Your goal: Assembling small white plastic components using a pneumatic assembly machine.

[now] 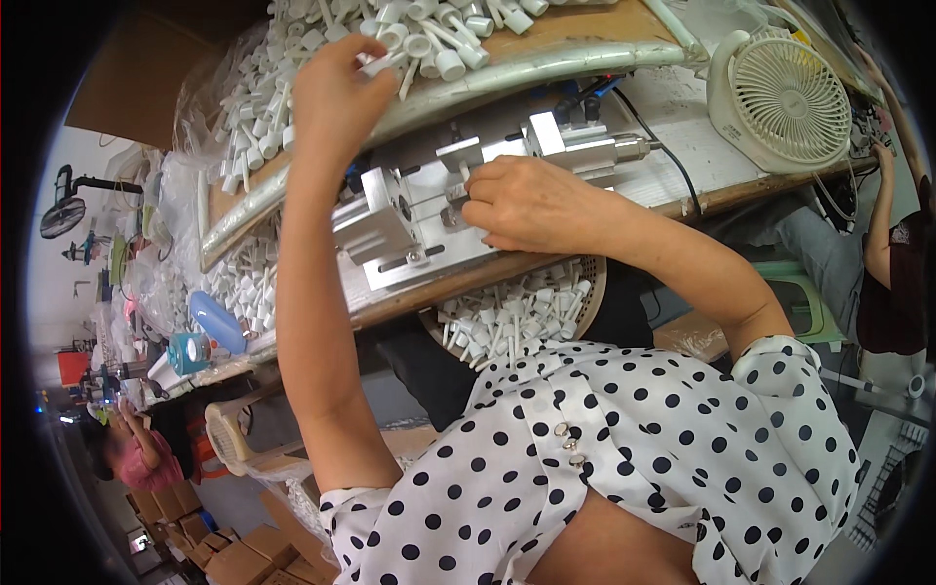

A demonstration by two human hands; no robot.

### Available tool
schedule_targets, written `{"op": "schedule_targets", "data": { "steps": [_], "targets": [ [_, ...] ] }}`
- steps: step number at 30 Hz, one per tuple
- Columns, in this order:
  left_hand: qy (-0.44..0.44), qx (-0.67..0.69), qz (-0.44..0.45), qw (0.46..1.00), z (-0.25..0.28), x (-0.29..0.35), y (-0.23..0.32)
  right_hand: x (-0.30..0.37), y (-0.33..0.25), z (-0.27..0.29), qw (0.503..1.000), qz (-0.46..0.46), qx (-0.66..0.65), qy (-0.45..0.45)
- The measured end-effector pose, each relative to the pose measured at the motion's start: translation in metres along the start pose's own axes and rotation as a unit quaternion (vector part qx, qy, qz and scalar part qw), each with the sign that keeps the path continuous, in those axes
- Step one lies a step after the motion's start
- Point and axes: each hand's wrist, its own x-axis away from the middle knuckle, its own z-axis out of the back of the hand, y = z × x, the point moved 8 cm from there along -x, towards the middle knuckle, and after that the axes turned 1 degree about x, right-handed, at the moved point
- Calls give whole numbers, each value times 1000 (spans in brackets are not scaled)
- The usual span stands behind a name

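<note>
My left hand point(341, 97) reaches over the heap of white plastic parts point(429, 39), each a short cup on a thin stem. Its thumb and index finger close around one white plastic part point(378, 64) at the edge of the heap. My right hand point(526, 205) is curled over the middle of a silver metal fixture point(390, 229) on the bench. At its fingertips a bit of white stem point(465, 173) shows beside a small metal block; the rest is hidden by the fingers. Below the bench edge, a round basket point(593, 292) holds more of these white parts.
The heap lies in a tray with a plastic-wrapped rim point(546, 60). A white fan point(785, 97) stands at the right, near a black cable point(673, 156). Loose parts, a blue object point(216, 322) and a teal container point(188, 353) sit at left. Other people are on both sides.
</note>
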Motion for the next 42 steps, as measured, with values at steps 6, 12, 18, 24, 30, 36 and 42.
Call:
{"op": "schedule_targets", "data": {
  "steps": [6,12,18,24,30,36,42],
  "targets": [
    [-113,369,277,880,10,29,-52,-15,22,45,996,-10,-39,79],
    [72,475,337,810,22,89,-53,-59,69,68,971,-54,165,162],
    [118,325,219,913,-10,151,54,-65,109,61,975,-157,157,-23],
    [112,145,127,975,-31,152,86,-45,111,91,954,-188,-193,132],
    [113,90,105,984,-42,149,91,-16,95,100,922,-205,-285,162],
    [100,44,75,991,-42,144,101,13,77,107,934,-188,-267,144],
    [70,66,86,992,-40,144,96,17,60,88,919,-194,-300,165]
  ]
}}
